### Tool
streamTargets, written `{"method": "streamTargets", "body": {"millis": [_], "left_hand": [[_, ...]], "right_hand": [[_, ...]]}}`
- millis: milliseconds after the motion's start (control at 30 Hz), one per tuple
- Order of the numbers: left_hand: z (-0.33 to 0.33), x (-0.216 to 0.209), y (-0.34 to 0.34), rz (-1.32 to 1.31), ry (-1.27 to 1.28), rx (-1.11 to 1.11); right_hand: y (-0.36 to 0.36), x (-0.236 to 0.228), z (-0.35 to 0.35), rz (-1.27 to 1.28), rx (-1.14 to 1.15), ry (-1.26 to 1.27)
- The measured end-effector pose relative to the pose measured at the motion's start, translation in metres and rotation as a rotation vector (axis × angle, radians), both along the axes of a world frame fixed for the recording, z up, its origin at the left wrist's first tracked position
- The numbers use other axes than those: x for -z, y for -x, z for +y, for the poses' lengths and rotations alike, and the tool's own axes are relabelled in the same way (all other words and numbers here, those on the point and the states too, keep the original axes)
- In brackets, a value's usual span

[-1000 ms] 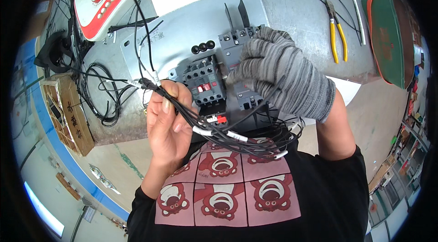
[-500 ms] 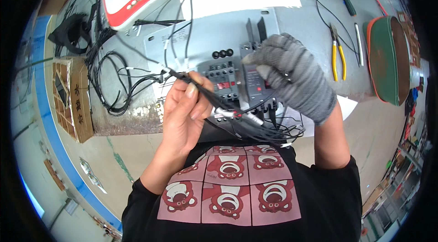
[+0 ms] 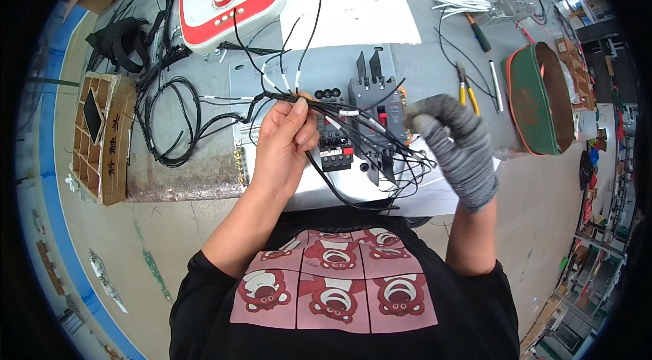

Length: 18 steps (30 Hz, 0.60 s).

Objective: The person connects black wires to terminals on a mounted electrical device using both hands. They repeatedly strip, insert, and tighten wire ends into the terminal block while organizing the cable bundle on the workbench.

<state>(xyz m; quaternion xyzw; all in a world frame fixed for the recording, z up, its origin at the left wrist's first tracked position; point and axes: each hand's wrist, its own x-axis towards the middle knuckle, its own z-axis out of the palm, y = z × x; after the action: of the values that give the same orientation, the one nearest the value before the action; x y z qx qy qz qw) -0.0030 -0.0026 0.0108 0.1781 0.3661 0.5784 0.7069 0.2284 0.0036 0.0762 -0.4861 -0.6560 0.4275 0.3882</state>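
My bare left hand (image 3: pixel 285 139) is closed around a bundle of black wires (image 3: pixel 316 103), pinching it between thumb and fingers. Loose wire ends with white sleeves fan out above the hand and to its right. My right hand (image 3: pixel 458 149), in a grey knit glove, is to the right of these wires with its fingers curled in. Whether anything is inside them is hidden. Behind the wires, a dark grey circuit breaker (image 3: pixel 370 92) with a red switch is on a grey metal plate (image 3: pixel 261 73). A smaller black contactor-like device (image 3: pixel 336 156) is partly covered by the wires.
A white and red fan base (image 3: pixel 231 3) stands at the back left, near coiled black cable (image 3: pixel 163 146). A divided cardboard box (image 3: pixel 112 149) sits at the left edge. To the right are yellow-handled pliers (image 3: pixel 468 92), a screwdriver (image 3: pixel 478 32) and a green bin (image 3: pixel 533 98).
My right hand has moved away from the breaker, rightward and nearer to me. The wires are now spread more to the right of my left hand, which still grips them. The view has shifted.
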Motion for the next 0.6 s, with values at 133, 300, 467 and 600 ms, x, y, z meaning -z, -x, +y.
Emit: {"method": "streamTargets", "body": {"millis": [133,300,467,600], "left_hand": [[0.001,-0.002,-0.002,0.008,0.0,-0.027],[-0.001,0.01,0.003,-0.02,-0.071,0.032],[0.0,0.015,0.003,-0.03,-0.093,0.041],[-0.003,0.017,0.006,-0.046,-0.12,0.043]], "right_hand": [[0.012,0.003,-0.011,-0.088,-0.05,0.085],[0.008,0.006,-0.009,-0.198,-0.02,0.189],[0.008,0.003,-0.007,-0.1,-0.018,0.189],[0.003,-0.008,0.006,0.068,-0.167,0.368]]}}
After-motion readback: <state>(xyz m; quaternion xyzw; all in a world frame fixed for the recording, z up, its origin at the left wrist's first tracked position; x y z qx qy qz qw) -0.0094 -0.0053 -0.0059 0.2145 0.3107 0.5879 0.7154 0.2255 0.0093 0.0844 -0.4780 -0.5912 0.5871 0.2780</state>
